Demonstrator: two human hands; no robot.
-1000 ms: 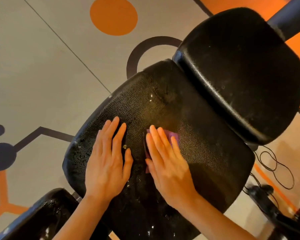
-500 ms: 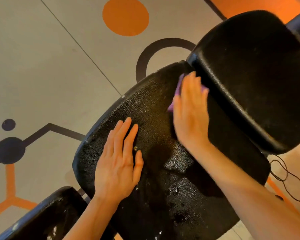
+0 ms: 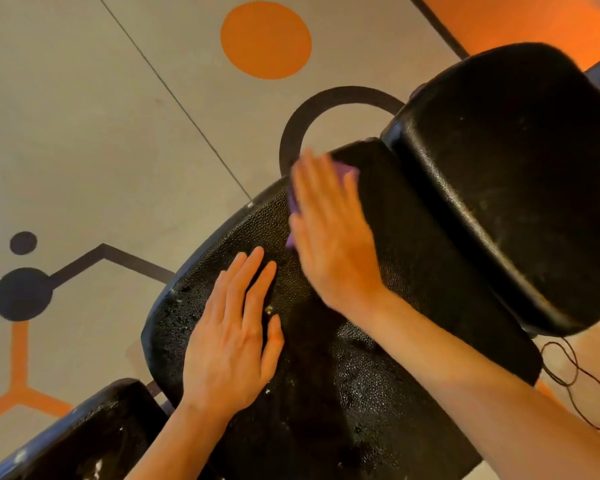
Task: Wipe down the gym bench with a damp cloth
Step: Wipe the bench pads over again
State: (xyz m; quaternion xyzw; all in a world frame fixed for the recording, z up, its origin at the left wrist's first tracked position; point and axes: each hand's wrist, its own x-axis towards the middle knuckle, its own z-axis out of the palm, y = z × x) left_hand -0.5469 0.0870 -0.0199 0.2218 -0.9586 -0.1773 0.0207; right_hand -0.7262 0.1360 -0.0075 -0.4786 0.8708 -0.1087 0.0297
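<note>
Two bare hands on the bench pad (image 3: 413,271), both palm down. Left hand (image 3: 232,337) lies flat on the near-left part of the pad, fingers straight and close together, thumb out to the side, gripping nothing. Right hand (image 3: 329,230) is further up, near the pad's far-left edge, flat and pressing down on the purple cloth (image 3: 347,173). Fingers extended and together, not curled around the cloth, just pinning it under the palm and fingers. Hand is motion-blurred at the fingertips.

Cloth is mostly hidden under the right hand: a purple corner shows past the fingertips, and a strip shows along the hand's left side. It sits on the pad, close to the gap below the second pad.

Pad surface is black, pebble-textured, with wet sheen and droplets across the near half and the left rim. Second black pad (image 3: 520,174) sits up-right, raised and overlapping the far end of the main pad, its edge glossy. Third black pad (image 3: 84,434) shows at bottom left, also speckled with droplets, separated from the main one by a gap.

Floor (image 3: 84,116) is grey with an orange circle (image 3: 265,39), a dark arc, dark dots joined by lines, and orange lines at left. Thin dark cable (image 3: 582,379) loops on the floor at right, beside the bench.
</note>
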